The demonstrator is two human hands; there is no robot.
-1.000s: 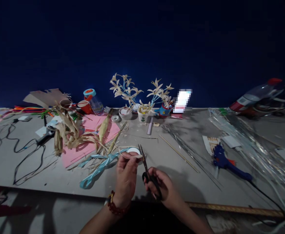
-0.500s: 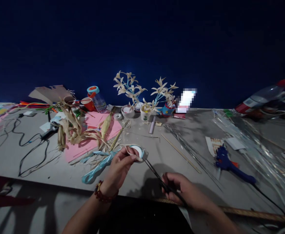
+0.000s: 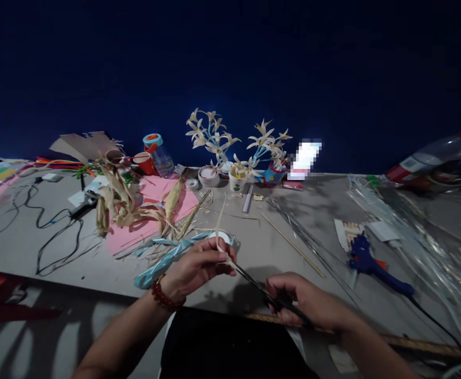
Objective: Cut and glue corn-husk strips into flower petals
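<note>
My left hand (image 3: 204,260) pinches a thin pale strip of dried corn husk (image 3: 220,223), which stands up above the fingers. In my right hand (image 3: 299,297) are black scissors (image 3: 254,283), their long blades pointing up and left. The blade tips meet the husk at my left fingertips; whether they cut into it is too small to tell. Light blue ribbon (image 3: 151,272) lies on the table behind my left hand, beside a white roll (image 3: 226,238) partly hidden by the fingers. Loose dried husks (image 3: 122,197) are heaped on pink paper (image 3: 130,238) further left.
Pale husk flowers (image 3: 212,139) stand in small cups at the back, near a white cup (image 3: 237,180). Wires (image 3: 301,229) and a thin wooden stick (image 3: 291,243) lie right of centre. A blue glue gun (image 3: 376,268) with a cord rests farther right. A bottle (image 3: 423,160) leans behind it.
My left hand has turned and moved slightly right and down, so the husk strip now points upward. The scissors stay in my right hand, their tips close to the strip. The view has shifted slightly.
</note>
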